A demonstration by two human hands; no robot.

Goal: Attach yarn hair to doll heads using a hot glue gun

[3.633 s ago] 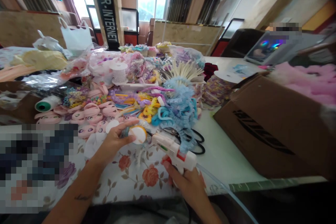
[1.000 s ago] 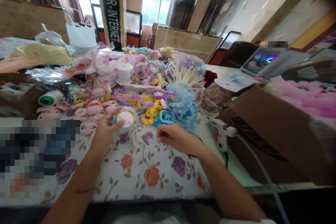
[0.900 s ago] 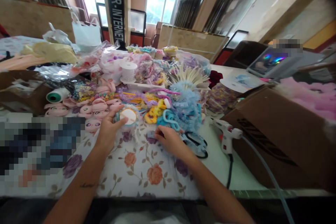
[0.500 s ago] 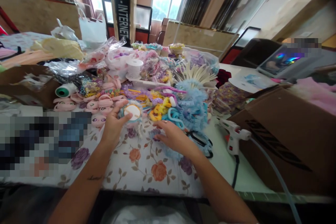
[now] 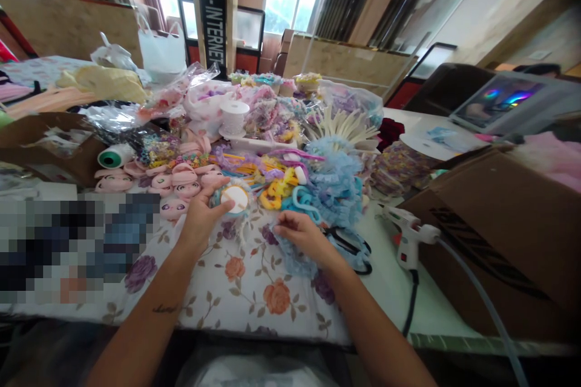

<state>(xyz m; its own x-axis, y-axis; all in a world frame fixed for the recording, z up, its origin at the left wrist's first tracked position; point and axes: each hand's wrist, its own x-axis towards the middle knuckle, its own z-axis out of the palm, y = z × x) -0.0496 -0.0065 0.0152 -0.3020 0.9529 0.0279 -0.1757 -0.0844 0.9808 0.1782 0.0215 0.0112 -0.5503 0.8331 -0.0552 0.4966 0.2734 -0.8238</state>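
Observation:
My left hand (image 5: 202,217) is closed around a round piece (image 5: 235,199) with a white disc face and a pale blue ruffled edge, the thumb pressed on the disc. Whitish threads hang from its lower side. To the right, my right hand (image 5: 297,231) has its fingertips pinched together on a light blue lace strip (image 5: 295,257), which trails below it over the flowered cloth (image 5: 204,290). Black headbands (image 5: 347,242) lie beside the right wrist. Just beyond the hands are yellow and blue fuzzy pieces (image 5: 279,190) and pink doll heads (image 5: 184,181).
A white glue gun (image 5: 411,236) stands at the right by a cardboard box (image 5: 499,236). Blue ruffled trim (image 5: 336,181) is heaped beyond the right hand. A white spool (image 5: 233,118), a green-cored thread cone (image 5: 113,157) and bagged trims crowd the table's back. A person's head shows far right.
My right hand's fingers have drawn together from a looser spread, and the hand has moved slightly right and down. My left hand still grips the round piece, its disc turned a little.

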